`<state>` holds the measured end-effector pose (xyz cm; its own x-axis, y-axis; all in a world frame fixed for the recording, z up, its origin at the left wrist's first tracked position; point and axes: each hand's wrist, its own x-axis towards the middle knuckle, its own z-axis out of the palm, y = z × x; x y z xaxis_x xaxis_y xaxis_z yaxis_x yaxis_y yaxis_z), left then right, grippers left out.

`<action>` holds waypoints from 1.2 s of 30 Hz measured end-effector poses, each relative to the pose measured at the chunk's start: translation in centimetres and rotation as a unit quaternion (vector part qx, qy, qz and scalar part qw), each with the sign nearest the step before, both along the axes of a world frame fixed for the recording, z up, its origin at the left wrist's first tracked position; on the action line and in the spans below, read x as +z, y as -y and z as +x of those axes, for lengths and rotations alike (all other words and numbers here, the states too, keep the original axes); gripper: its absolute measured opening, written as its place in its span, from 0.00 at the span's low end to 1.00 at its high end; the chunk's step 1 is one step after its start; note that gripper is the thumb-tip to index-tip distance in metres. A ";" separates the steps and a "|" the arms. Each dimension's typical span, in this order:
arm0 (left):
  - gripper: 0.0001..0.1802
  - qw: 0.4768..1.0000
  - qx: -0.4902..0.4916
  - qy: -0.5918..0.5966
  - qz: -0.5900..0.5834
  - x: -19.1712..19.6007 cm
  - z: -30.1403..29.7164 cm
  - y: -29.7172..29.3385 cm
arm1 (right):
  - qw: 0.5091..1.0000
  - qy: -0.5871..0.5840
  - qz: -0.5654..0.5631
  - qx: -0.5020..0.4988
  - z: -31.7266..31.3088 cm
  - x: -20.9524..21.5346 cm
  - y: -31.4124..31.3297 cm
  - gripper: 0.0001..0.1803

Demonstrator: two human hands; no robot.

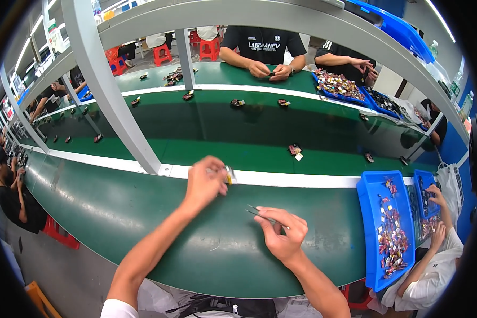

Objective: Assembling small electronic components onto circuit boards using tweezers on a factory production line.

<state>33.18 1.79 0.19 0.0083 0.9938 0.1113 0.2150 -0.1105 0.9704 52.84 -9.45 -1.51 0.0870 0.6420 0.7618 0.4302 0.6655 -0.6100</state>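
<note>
Left hand (204, 183): fingers pinched on a small silver part (229, 175), held above the bench's (143, 212) white strip.
Right hand (282, 233): closed around thin tweezers (261, 213), tips pointing left, over the green bench.
Tray (370, 228): blue, holding small parts, well right of both hands.

Left hand (204, 183) pinching small part (229, 175), right hand (282, 233) gripping tweezers (259, 214), green bench (143, 212)

Bright overhead light, glossy glare, strong fisheye bending at edges.
</note>
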 end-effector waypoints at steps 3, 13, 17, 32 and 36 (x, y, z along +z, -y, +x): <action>0.08 0.993 0.075 -0.081 0.035 -0.5 -3.3 -6.0 | 1.000 -0.002 -0.027 0.004 -0.6 0.2 -0.2 0.09; 0.12 0.946 0.015 -0.294 0.137 -0.5 1.7 -11.7 | 0.998 0.060 0.005 0.021 -0.8 -1.3 -0.3 0.07; 0.13 0.990 -0.116 -0.064 -0.050 -0.6 10.2 -11.7 | 0.997 0.071 -0.011 0.005 -0.2 -1.4 0.1 0.06; 0.13 0.974 -0.039 -0.219 -0.034 -2.7 13.4 -12.6 | 0.997 0.059 -0.025 0.041 -0.9 -1.4 -0.1 0.06; 0.08 0.989 -0.129 -0.067 -0.030 -0.8 10.0 -7.2 | 0.997 0.035 -0.052 0.033 -0.4 -1.5 0.2 0.07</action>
<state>43.16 9.02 -0.61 0.2726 0.9615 0.0338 0.3141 -0.1221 0.9415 52.47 -9.62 -2.99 -0.0095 0.7210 0.6929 0.4316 0.6281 -0.6475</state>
